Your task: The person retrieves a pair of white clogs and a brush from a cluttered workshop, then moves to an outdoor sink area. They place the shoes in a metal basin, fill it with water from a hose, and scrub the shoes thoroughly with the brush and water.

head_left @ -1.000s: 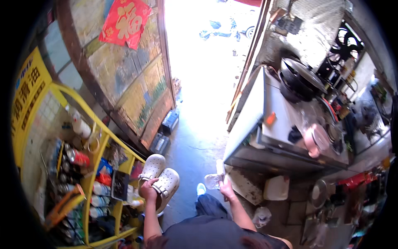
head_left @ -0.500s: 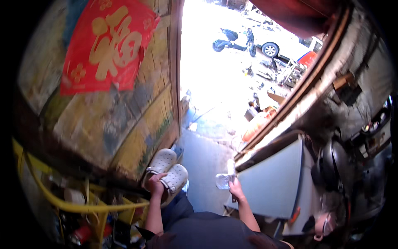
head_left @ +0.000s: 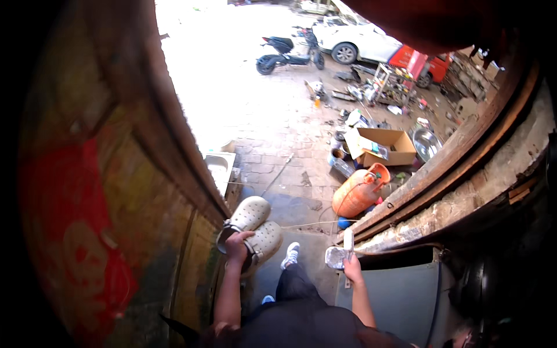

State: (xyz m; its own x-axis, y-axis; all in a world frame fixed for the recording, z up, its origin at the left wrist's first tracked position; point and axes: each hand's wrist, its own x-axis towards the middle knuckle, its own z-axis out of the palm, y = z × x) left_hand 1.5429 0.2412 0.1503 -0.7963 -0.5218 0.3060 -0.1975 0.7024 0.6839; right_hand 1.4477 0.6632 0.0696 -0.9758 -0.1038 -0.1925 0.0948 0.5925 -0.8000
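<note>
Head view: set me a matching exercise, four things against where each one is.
Things:
1. pair of pale clogs
2. orange gas cylinder
3. cardboard box
4. dark scooter

Places:
A. far out on the sunlit pavement
B. held in the left hand
C. lying just outside the doorway
D. open on the ground beyond the cylinder

Pairs: 1-B, 2-C, 3-D, 4-A

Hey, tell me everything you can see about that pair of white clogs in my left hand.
The pair of white clogs looks like moulded foam or rubber, with rounded toes dotted with small vent holes and a dark rim at the heel openings. They are held side by side, toes pointing up and away, soles mostly facing outward. The left hand grips them at the heel end, beside the wooden door. They look dry and intact.
</note>
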